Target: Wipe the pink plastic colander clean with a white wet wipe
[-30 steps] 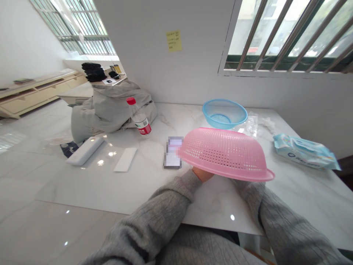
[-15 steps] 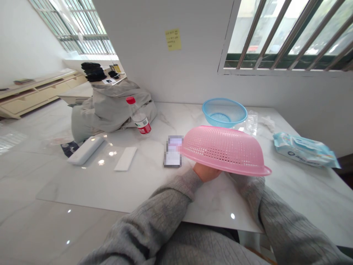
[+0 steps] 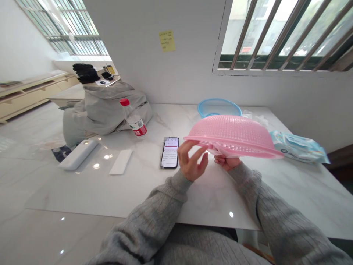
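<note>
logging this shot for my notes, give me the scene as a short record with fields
main item: pink colander, turned bottom up, tilted slightly
hands: left hand at its left end, fingers parted, firm grip unclear; right hand under the near rim, partly hidden
behind: blue basket, opening up, partly hidden by the colander
right side: wipes packet, lying on the marble-look table
left side: smartphone, screen lit; red-capped bottle, standing
wall: yellow sticky note
</note>
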Available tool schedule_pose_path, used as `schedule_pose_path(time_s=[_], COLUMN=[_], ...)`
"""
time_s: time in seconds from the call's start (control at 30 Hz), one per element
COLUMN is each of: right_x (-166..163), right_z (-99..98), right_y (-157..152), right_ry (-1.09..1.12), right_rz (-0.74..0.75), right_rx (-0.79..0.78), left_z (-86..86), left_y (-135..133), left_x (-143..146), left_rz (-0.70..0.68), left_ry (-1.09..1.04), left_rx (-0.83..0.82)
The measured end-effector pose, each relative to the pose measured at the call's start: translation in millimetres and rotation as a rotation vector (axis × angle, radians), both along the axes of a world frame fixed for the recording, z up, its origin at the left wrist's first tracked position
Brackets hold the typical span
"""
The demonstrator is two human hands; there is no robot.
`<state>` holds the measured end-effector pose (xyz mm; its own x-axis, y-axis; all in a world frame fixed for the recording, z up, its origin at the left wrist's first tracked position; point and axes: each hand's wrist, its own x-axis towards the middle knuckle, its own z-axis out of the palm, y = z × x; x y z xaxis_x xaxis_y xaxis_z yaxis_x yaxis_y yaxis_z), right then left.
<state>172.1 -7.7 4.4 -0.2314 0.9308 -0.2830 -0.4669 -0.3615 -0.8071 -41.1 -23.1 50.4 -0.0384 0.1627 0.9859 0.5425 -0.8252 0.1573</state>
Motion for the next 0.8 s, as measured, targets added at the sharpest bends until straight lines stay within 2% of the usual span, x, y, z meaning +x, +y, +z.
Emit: schedule_pose_path(time_s=[0.07, 0.13, 0.2, 0.33, 0.47, 0.53, 0.63, 0.8], right_x=[0, 1, 1, 3, 0, -4, -9, -10], right_z=[-0.3, 0.6, 1.0, -3.3, -11.0, -14.1, -16.7, -16.5], right_y=[1, 1, 1, 3, 3, 2, -2, -5], right_ry=[0.034, 0.042, 0.034, 0.007, -0.07, -0.09, -0.052, 0.025], right_rz=[-0.017, -0.016, -0.006, -0.008, -0.052, -0.039, -0.005, 0.043], right_rx=[-0.056, -0.078, -0.065, -0.027, -0.035, -0.034, 0.0, 0.041], left_z=[5.6, 7.8, 6.4, -4.9, -16.7, -18.9, -19.7, -24.2], left_y=[8, 18, 26, 37, 42, 40, 31, 22], left_x=[-7, -12, -15, -11, -2, 5, 19, 36], left_rz=[0.088, 0.087, -0.019, -0.348, -0.451, -0.572, -0.779, -0.864], left_ry=[-0.094, -0.138, -0.172, -0.314, -0.586, -0.702, -0.845, -0.909], left_rx=[-0.004, -0.065, -0.19, -0.565, -0.824, -0.939, -1.041, -1.147])
